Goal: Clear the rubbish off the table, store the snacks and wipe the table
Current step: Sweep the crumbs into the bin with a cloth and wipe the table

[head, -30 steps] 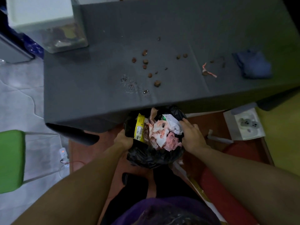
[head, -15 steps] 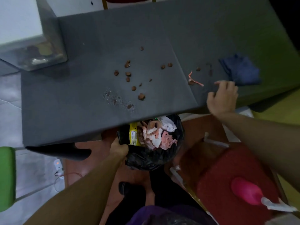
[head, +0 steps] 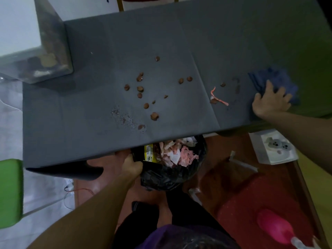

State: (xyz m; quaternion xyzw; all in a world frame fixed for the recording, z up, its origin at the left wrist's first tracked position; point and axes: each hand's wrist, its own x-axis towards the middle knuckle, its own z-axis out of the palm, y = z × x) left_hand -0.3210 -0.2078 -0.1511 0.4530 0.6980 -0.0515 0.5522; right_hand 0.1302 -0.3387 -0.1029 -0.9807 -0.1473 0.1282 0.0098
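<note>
Below the near edge of the grey cloth-covered worktop (head: 89, 123), the left hand (head: 131, 165) holds the black plastic rubbish bag (head: 165, 178), its fingers curled round the rim. The right hand (head: 269, 103) lies with spread fingers on the crumpled blue cloth (head: 276, 78) at the worktop's right side. Small brown crumbs (head: 154, 116) lie scattered in the middle.
</note>
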